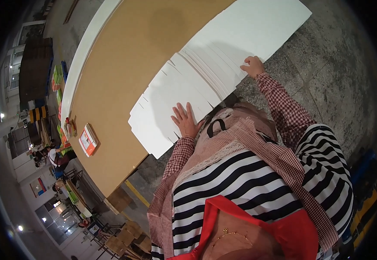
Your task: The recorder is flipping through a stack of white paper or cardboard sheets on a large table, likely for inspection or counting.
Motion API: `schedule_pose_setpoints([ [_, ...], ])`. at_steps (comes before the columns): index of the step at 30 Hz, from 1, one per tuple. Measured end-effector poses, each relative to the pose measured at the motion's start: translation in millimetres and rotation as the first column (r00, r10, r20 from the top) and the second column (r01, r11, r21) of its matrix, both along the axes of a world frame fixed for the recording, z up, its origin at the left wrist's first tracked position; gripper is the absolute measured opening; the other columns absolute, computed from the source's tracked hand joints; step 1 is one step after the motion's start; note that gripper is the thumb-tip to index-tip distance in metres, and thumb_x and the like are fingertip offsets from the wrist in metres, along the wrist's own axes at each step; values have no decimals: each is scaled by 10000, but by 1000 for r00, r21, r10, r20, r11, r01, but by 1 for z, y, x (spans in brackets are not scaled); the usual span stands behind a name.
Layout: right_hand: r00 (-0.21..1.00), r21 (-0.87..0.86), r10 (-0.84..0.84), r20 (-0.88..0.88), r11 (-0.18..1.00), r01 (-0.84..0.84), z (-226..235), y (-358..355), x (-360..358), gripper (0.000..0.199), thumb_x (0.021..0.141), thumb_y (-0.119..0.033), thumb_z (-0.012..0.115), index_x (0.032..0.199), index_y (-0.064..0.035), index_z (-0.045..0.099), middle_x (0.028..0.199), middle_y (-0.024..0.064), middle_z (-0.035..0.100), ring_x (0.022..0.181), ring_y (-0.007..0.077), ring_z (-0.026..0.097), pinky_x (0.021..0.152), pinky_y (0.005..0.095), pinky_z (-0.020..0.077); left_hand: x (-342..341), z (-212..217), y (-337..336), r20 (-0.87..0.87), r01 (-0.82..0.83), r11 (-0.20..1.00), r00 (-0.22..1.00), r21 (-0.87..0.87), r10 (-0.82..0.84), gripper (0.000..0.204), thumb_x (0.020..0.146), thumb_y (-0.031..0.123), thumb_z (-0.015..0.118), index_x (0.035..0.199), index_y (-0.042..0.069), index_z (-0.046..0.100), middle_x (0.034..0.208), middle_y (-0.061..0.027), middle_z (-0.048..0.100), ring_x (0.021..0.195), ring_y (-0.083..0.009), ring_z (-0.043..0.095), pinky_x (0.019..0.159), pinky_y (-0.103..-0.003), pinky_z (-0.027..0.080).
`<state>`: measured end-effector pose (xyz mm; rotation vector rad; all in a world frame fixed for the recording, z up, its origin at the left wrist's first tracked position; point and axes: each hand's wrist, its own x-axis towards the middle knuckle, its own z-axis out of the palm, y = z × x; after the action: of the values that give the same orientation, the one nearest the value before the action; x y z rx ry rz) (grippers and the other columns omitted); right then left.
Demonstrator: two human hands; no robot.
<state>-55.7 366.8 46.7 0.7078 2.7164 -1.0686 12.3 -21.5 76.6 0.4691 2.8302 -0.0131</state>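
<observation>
Slotted white cardboard sheets (214, 69) lie overlapped in a long row along the near edge of the brown table. My left hand (186, 121) rests flat on the left part of the row, fingers spread and holding nothing. Farther right, my right hand (253, 67) has its fingers curled in a pinch at the near edge of a white sheet. Several stacked edges and cut slots show between the two hands.
The brown tabletop (123, 78) stretches beyond the sheets. An orange-and-white box (88, 140) lies on its left part, near a small bottle (70, 128). Grey floor (327, 78) is at the right. Other people (58, 158) are far off at the left.
</observation>
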Motion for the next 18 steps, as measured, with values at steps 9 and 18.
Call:
schedule_pose_setpoints([
  [9,994,-515,-52,99,852,96,5,21,-25,399,764,-351,777,872,-2,616,698,73,604,597,167,564,601,342,510,0,1,0,-2,0,1000,1000,14,0,1236,647,558,820,1544,119,92,1581,-258,-45,1448,-480,-50,1100,-685,80],
  [18,985,-258,68,156,966,-26,-3,29,-10,289,787,-285,749,905,-31,680,822,94,677,792,209,652,713,363,527,0,0,0,-4,23,1000,1000,-21,-23,1204,680,604,774,1543,104,99,1581,-262,-59,1448,-480,-61,1102,-679,78],
])
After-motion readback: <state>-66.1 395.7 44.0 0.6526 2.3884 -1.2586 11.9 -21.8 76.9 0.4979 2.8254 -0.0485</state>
